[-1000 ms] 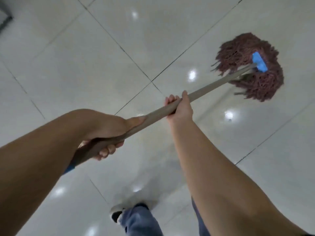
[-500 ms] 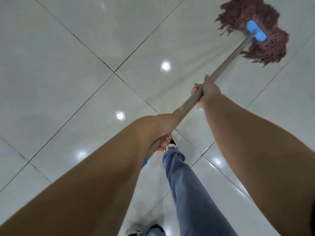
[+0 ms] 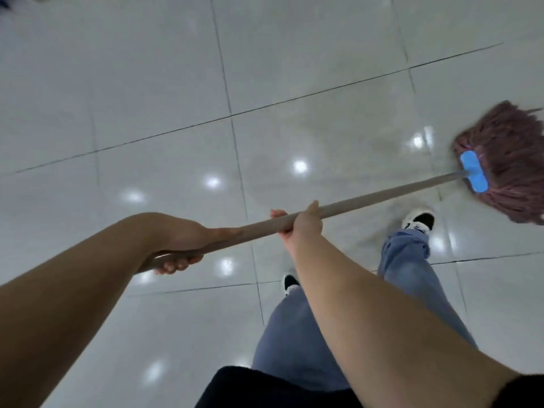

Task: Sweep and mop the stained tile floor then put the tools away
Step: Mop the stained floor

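Mopping stroke: left hand (image 3: 188, 242) and right hand (image 3: 303, 225), fingers curled around the mop handle (image 3: 382, 194), hold the mop head (image 3: 506, 172) on the tile floor (image 3: 147, 98) at right; overlapping, flat strokes likely clean best.

The mop head (image 3: 512, 166) lies on the tile floor (image 3: 147, 83) at far right, its handle (image 3: 368, 198) slanting back left. The right hand (image 3: 300, 225) grips mid-handle, the left hand (image 3: 185, 242) nearer its end (further left). Both shoes, one (image 3: 419, 222) just beside the mop head, one (image 3: 290, 284) nearer, stand below the handle.
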### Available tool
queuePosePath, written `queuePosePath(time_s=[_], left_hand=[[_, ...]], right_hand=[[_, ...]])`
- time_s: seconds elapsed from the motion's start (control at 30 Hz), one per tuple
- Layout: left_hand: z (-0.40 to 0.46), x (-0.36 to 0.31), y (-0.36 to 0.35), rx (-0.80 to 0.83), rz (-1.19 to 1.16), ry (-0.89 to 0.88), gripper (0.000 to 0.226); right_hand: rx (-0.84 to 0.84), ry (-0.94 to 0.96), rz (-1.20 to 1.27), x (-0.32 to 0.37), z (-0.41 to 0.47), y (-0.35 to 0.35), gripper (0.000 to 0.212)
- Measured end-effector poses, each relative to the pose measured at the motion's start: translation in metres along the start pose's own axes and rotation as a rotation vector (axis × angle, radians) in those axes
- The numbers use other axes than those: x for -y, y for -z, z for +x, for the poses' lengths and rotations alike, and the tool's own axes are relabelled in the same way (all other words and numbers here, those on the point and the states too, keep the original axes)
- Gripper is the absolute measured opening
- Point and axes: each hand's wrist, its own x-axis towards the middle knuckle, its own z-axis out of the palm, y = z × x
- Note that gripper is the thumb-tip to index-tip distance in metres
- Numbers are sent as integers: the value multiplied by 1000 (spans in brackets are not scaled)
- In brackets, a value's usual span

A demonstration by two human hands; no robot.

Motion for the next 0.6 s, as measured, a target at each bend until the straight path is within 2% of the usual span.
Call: queuePosePath(time_s=[0.13, 0.27, 0.43, 0.6], left_hand=[[-22, 108, -15, -14, -46, 118, 76], [-26, 123, -10, -82, -27, 101, 76], [-20, 50, 9, -124, 31, 67, 77], [0, -101, -1, -77, 25, -34, 77]], right_hand=[[28, -120, -14, -105, -42, -24, 44], [52, -59, 55, -124, -49, -38, 40], [34, 58, 174, -60, -29, -29, 36], [-63, 155, 220, 77, 9, 26, 37]])
